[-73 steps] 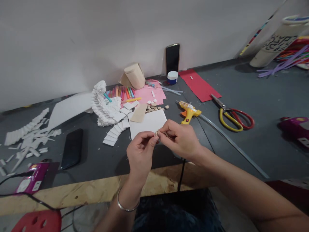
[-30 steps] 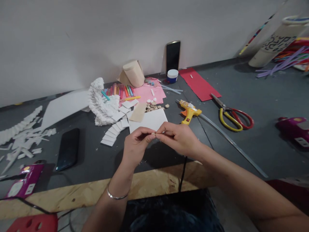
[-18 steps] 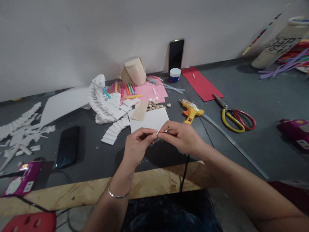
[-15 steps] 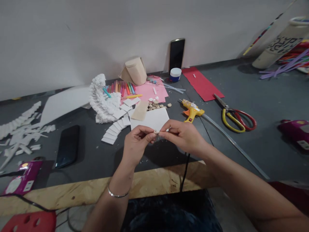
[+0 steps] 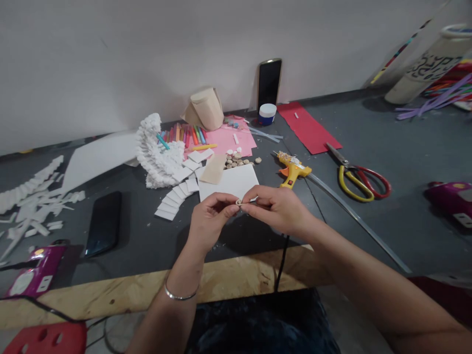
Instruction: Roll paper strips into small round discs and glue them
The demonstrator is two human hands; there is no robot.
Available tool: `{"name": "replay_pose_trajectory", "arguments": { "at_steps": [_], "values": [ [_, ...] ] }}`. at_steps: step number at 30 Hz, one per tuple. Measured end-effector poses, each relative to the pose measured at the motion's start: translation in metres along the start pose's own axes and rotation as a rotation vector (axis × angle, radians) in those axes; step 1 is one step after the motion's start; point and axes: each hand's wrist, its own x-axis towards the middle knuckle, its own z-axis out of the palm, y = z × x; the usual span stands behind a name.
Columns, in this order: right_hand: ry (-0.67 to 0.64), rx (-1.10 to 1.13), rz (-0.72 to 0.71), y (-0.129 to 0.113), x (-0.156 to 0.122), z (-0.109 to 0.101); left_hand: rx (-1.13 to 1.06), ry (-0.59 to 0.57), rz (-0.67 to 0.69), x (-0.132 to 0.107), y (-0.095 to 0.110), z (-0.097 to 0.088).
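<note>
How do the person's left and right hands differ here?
The left hand has a silver bangle on its wrist; the right hand shows a bare wrist. The left forearm rises from below; the right arm enters from the lower right. Both pinch the small white coil at their fingertips.

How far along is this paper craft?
Already made: a ruffled white paper mass and a pile of small round discs. In hand: the left hand and right hand pinch a small curled white strip. Left: the fanned white paper squares look unused, though that is hard to tell.
</note>
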Motion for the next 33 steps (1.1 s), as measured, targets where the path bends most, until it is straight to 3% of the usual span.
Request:
{"name": "replay_pose_trajectory", "arguments": {
  "at_steps": [6,17,25,33],
  "values": [
    [-0.038,-0.015,-0.024,0.001,-0.001,0.0,0.052,-0.05,0.031,0.0,0.008,0.001],
    [-0.045,-0.055,-0.056,-0.002,-0.001,-0.005,-0.027,-0.219,-0.093,-0.003,0.012,-0.005],
    [-0.035,-0.048,-0.035,-0.002,0.0,-0.005,-0.01,-0.16,-0.05,-0.002,0.012,-0.003],
    [-0.04,-0.072,-0.051,-0.003,-0.001,-0.005,0.01,-0.22,-0.04,-0.005,0.012,-0.004]
  ]
}}
